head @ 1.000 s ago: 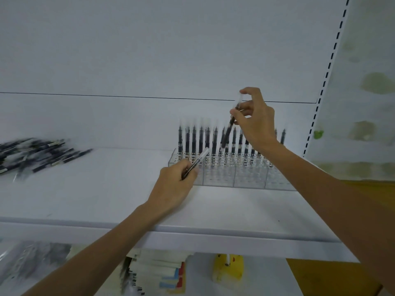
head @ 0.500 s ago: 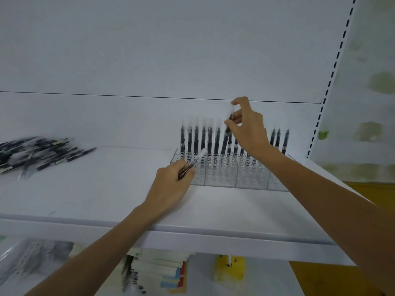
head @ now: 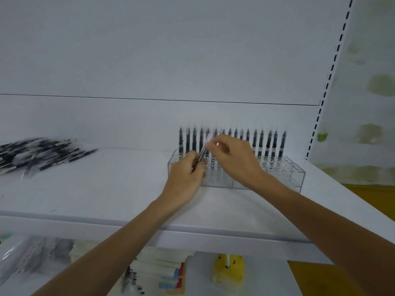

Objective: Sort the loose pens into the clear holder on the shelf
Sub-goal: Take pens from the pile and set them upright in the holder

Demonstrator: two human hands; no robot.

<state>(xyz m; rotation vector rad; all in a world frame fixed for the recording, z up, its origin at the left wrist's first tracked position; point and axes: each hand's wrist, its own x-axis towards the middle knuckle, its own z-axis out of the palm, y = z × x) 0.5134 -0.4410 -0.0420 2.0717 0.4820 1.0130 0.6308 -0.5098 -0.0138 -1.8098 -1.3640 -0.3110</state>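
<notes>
The right hand [head: 237, 161] has come down from the back row and crossed left to the left hand [head: 184, 176]. Both now pinch one pen [head: 204, 148], slanted over the left end of the holder [head: 284, 178]. This looks like a handover; next, stand it in a free hole. The barrels are slim and dark, the holder a clear drilled block. Loose pens [head: 42, 154] lie heaped far left.

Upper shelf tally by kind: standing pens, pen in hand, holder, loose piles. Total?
Clear plastic holder: 1
Black pens standing upright in it: 16
Black clear-capped pen in left hand: 1
Blurred pile of loose black pens: 1 (pens inside uncountable)
Total: 19
</notes>
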